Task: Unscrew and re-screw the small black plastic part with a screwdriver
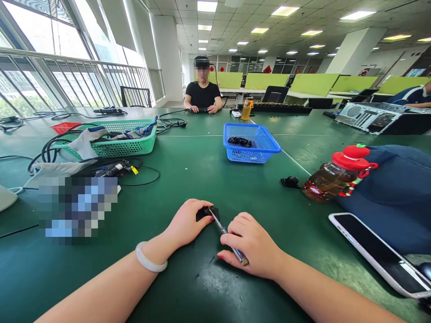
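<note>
My left hand (190,220) is closed around a small black part (214,211) and holds it down on the green table. A screwdriver (220,228) with a clear handle lies in my right hand (254,246), its shaft slanting up and left. The metal tip touches the black part close to my left fingertips. My right thumb stands a little apart from the handle, while the other fingers curl over it. Much of the black part is hidden by my left fingers, so its exact kind does not show.
Ahead stands a blue basket (252,154) with black pieces inside. To the left are a green basket (134,146) with gloves and cables. On the right are a red-lidded bottle (325,179), a black piece (290,181), a phone (377,251) and a dark blue bag (397,197). A person (202,92) sits opposite.
</note>
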`<act>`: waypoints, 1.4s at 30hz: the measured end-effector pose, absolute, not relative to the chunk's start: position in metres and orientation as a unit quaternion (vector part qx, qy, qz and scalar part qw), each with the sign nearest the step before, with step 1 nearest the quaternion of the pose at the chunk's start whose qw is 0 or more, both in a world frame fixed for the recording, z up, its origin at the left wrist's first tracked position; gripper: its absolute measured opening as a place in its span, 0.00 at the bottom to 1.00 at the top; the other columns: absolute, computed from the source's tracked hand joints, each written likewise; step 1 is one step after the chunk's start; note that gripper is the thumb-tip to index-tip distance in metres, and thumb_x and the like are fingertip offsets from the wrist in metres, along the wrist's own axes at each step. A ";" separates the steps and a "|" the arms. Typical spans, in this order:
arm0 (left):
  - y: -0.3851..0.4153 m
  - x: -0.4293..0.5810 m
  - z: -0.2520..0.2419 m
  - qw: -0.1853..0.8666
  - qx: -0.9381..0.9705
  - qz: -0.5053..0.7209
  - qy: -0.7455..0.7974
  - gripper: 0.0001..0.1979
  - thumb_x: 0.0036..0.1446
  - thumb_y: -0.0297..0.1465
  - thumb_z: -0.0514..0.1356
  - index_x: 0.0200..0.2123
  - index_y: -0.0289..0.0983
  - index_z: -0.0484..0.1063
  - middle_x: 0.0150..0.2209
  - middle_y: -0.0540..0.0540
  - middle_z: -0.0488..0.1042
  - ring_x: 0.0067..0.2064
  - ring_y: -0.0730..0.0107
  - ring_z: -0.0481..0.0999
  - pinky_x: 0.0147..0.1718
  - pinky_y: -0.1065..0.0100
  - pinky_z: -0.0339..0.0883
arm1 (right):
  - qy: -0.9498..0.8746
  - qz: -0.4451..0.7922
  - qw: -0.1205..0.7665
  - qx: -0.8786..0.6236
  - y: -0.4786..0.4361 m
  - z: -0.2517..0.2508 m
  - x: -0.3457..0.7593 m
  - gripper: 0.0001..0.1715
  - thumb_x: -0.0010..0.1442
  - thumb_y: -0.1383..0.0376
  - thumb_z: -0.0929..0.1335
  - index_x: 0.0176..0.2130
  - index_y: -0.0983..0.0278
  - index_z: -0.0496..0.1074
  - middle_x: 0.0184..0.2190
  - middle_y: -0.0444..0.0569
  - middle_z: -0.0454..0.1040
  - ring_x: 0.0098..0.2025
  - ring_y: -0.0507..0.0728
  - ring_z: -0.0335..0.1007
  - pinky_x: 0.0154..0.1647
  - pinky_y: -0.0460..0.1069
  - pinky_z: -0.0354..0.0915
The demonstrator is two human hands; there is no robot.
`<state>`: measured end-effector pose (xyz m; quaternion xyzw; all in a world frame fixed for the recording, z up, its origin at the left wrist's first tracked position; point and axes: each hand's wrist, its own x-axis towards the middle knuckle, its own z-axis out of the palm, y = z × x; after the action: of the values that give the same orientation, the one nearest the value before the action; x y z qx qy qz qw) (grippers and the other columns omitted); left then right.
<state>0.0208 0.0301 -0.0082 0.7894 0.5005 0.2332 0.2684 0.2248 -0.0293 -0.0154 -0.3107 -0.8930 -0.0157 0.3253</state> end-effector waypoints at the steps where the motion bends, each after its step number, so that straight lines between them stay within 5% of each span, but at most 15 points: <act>1: 0.030 0.021 -0.008 0.269 0.790 0.232 0.500 0.15 0.53 0.31 0.61 0.46 0.44 0.74 0.46 0.49 0.75 0.51 0.64 0.71 0.55 0.59 0.65 | -0.893 -0.015 0.326 -0.311 -0.029 -0.015 0.225 0.22 0.66 0.53 0.61 0.30 0.66 0.70 0.26 0.46 0.61 0.32 0.49 0.51 0.40 0.47 0.49; 15: 0.030 0.020 -0.010 0.258 0.796 0.230 0.497 0.17 0.53 0.30 0.60 0.48 0.45 0.72 0.47 0.48 0.75 0.52 0.63 0.70 0.55 0.59 0.65 | -0.901 0.038 0.289 -0.321 -0.027 -0.016 0.228 0.12 0.65 0.63 0.62 0.33 0.65 0.70 0.27 0.45 0.64 0.32 0.49 0.54 0.39 0.46 0.49; 34: 0.026 0.021 -0.002 0.245 0.786 0.232 0.517 0.14 0.51 0.33 0.62 0.44 0.43 0.75 0.43 0.48 0.76 0.48 0.62 0.72 0.50 0.61 0.68 | -0.905 -0.021 0.259 -0.336 -0.028 -0.018 0.223 0.16 0.67 0.65 0.58 0.31 0.67 0.68 0.27 0.46 0.62 0.31 0.48 0.52 0.40 0.45 0.48; 42: 0.023 0.023 -0.005 0.241 0.807 0.222 0.492 0.16 0.52 0.31 0.63 0.46 0.46 0.74 0.45 0.50 0.76 0.51 0.63 0.69 0.54 0.59 0.64 | -0.897 -0.006 0.323 -0.303 -0.030 -0.015 0.225 0.17 0.66 0.63 0.60 0.28 0.67 0.69 0.23 0.46 0.61 0.30 0.49 0.51 0.38 0.45 0.48</act>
<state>0.0226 0.0227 -0.0046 0.8069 0.4916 0.2221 0.2407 0.2249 -0.0295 -0.0153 -0.3030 -0.8967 -0.0064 0.3226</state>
